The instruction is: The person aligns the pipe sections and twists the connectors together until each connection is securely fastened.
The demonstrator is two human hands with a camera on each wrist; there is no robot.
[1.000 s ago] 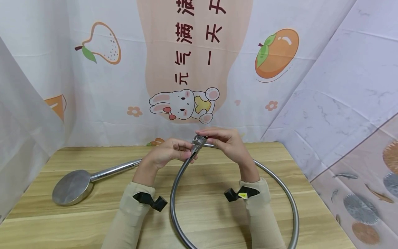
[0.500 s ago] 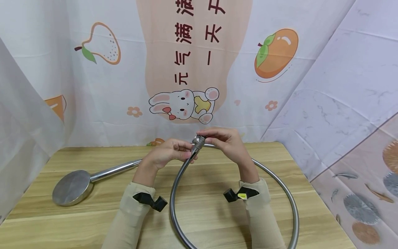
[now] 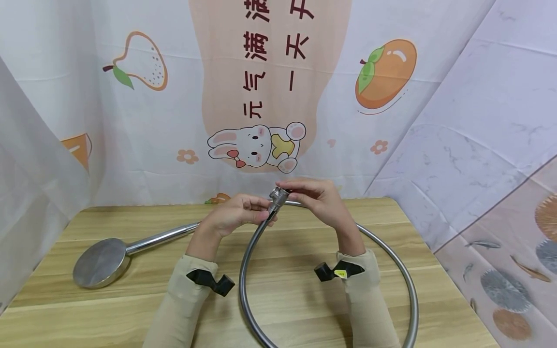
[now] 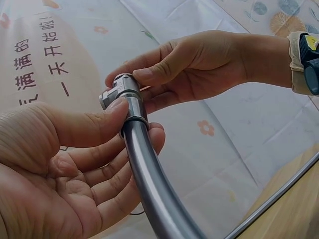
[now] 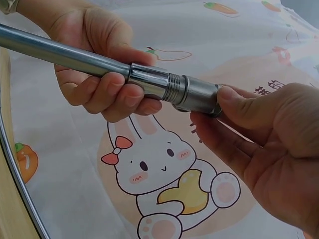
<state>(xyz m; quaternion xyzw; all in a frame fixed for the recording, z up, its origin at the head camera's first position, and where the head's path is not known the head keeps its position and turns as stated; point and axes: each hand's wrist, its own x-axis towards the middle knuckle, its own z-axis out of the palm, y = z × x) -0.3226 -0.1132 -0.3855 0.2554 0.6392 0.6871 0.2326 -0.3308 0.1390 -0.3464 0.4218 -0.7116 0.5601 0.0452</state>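
Observation:
My left hand [image 3: 243,212] grips the end of a grey metal shower hose [image 5: 60,52], with thumb and fingers around its smooth end sleeve [image 5: 149,79]. My right hand [image 3: 319,198] pinches a short metal pipe fitting [image 5: 199,94] between thumb and fingertips. This fitting sits in line with the hose end, and a band of screw thread [image 5: 174,87] shows between them. In the left wrist view, a stub [image 4: 104,98] juts from the fitting's side. Both hands are raised above the far part of the table. From the left hand, the hose bends down in a wide loop.
On the wooden table [image 3: 287,280], a round metal shower head [image 3: 102,263] lies at the left, its handle [image 3: 163,238] reaching toward the left forearm. The hose loop continues around the right forearm. A printed cloth [image 3: 174,116] hangs behind the table's far edge.
The fitting has turned slightly in the right fingers, so its surface catches the light differently. Both hands stay in nearly the same place, and the left keeps its grip on the hose.

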